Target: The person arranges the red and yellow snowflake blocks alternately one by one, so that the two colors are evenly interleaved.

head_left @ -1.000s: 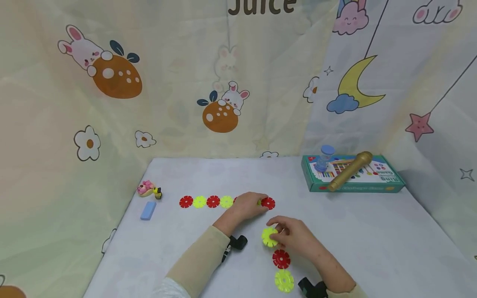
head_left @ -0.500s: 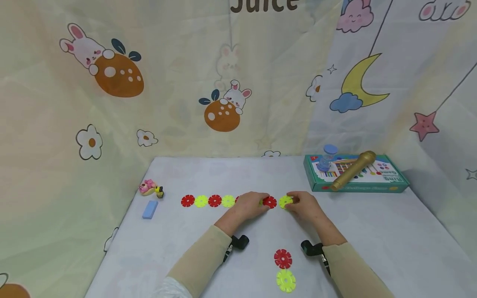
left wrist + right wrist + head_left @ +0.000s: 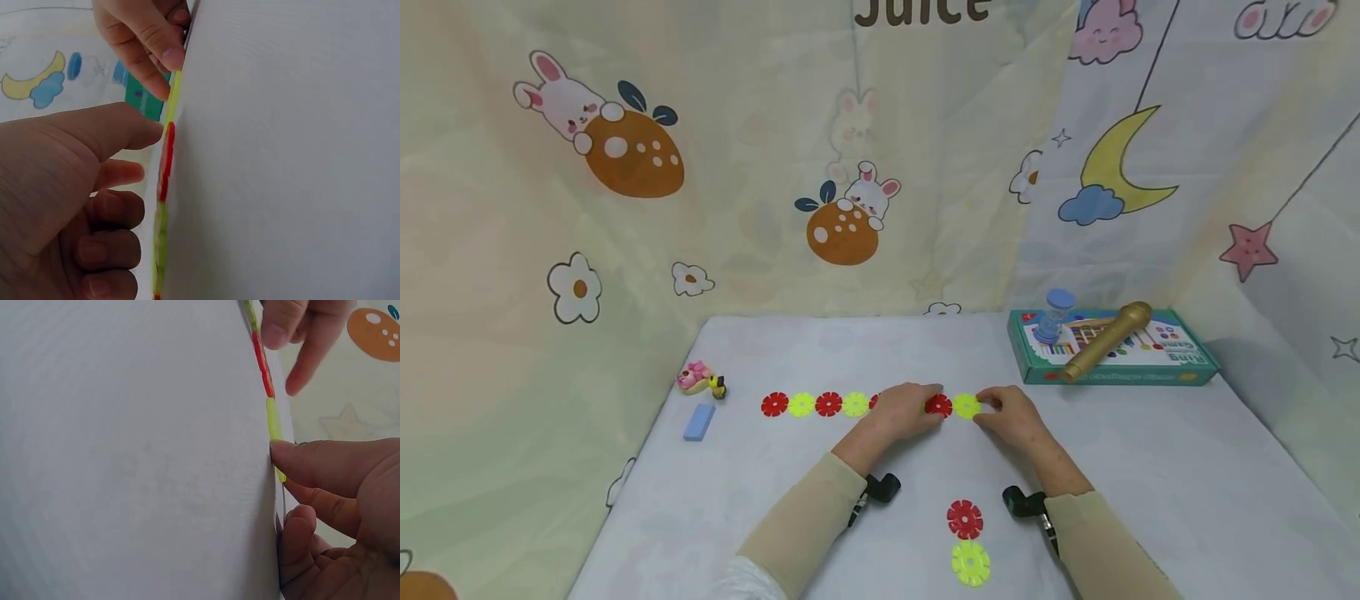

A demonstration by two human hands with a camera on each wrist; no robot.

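A row of red and yellow-green notched plastic discs (image 3: 774,405) runs left to right across the table. My left hand (image 3: 904,414) covers the row's middle, with thumb and index finger at the edges of the red disc (image 3: 938,405). My right hand (image 3: 1017,422) pinches a yellow-green disc (image 3: 965,406) between thumb and index finger, right at the red disc's side. Seen edge-on in the right wrist view, the yellow-green disc (image 3: 273,419) lines up with the red one (image 3: 262,365). Nearer to me lie a second red disc (image 3: 965,519) and another yellow-green disc (image 3: 971,564).
At the back right, a green box (image 3: 1120,374) carries a gold microphone-shaped object (image 3: 1105,343) and a small blue-capped clear container (image 3: 1055,317). A blue block (image 3: 698,422) and a pink and yellow figurine (image 3: 696,379) sit at the left edge. Printed cloth hangs behind.
My right hand has carried the yellow-green disc up from the near discs to the row's right end, closing the gap to the red disc. My left hand has stayed in place.
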